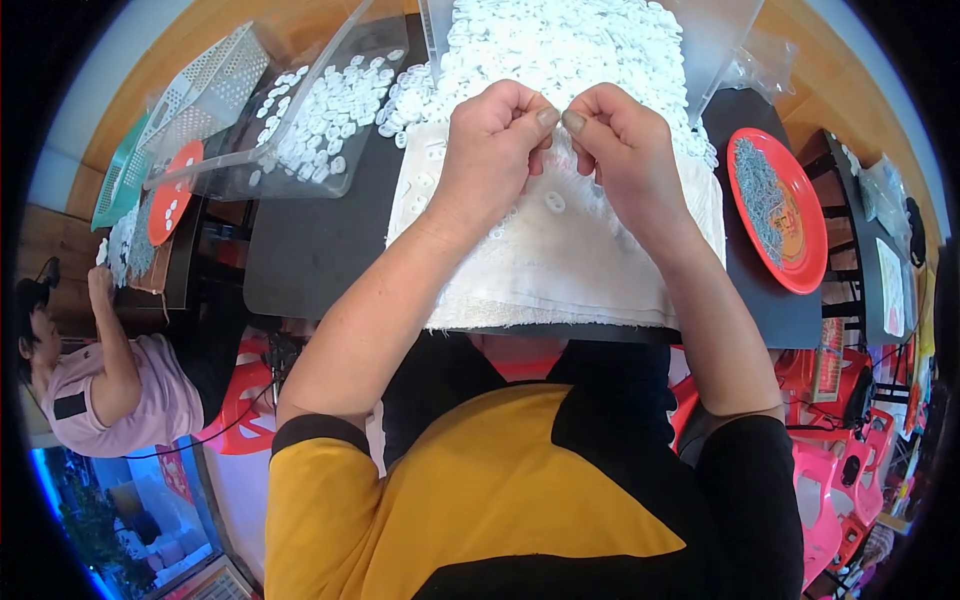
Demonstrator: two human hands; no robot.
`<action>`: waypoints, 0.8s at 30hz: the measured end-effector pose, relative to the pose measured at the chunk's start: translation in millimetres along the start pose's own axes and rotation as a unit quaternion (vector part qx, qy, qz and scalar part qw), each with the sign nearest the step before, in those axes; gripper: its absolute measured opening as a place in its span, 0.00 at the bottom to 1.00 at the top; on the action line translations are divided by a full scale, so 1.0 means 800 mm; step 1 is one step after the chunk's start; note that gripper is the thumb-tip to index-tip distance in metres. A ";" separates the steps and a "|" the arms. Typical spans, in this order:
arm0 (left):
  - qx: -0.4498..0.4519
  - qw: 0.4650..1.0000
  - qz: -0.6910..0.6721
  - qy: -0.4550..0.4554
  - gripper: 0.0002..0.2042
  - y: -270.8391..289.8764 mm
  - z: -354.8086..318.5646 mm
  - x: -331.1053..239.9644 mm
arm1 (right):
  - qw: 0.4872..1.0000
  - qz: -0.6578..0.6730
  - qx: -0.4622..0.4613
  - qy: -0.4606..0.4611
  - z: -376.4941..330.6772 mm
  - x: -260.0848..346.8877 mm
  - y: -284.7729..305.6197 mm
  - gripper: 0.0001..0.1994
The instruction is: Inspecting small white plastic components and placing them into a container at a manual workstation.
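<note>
My left hand (490, 155) and my right hand (630, 160) meet over a white cloth (560, 270), thumbs and forefingers pinched close together. Whatever sits between the fingertips is too small to make out. Just beyond them lies a large heap of small white oval plastic pieces (565, 45). One loose oval piece (555, 202) rests on the cloth below my hands, and several more lie near my left wrist. To the right, a red oval tray (808, 225) carries a pile of thin grey metal bits (758, 195).
A clear plastic bin (265, 160) at left holds more white pieces on the dark table (290, 265). Farther left, another person (130, 385) sits working by a red plate (160, 225) and a white perforated basket (215, 85). Red and pink chairs (815, 510) stand at lower right.
</note>
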State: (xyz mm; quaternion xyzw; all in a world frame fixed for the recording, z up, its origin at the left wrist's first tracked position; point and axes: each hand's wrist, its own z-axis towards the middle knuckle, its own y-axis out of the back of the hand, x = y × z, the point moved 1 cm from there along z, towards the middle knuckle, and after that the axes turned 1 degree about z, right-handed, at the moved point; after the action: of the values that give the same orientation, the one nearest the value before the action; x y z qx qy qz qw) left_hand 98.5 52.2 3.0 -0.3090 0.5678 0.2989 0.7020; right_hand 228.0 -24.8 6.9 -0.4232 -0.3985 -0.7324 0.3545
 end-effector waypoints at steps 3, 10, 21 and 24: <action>0.001 1.000 -0.003 0.010 0.05 0.000 0.001 -0.002 | 1.000 0.016 -0.012 -0.004 0.002 -0.003 0.003 0.05; -0.040 0.999 -0.015 0.032 0.05 0.011 0.007 -0.004 | 0.998 -0.064 0.013 -0.011 0.007 -0.003 0.013 0.07; -0.067 0.994 -0.043 0.071 0.05 0.019 0.011 -0.003 | 0.848 -0.478 0.221 0.055 -0.031 0.017 -0.024 0.07; -0.064 0.993 -0.055 0.077 0.06 0.014 0.010 -0.003 | 0.902 -0.386 0.140 0.133 -0.027 0.006 -0.013 0.06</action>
State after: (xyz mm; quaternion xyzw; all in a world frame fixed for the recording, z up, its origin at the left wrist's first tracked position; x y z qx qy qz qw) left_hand 94.2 65.3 5.8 -0.4065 0.5815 0.2711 0.6505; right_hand 210.3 -40.2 1.1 -0.0803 -0.5781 -0.7982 0.1491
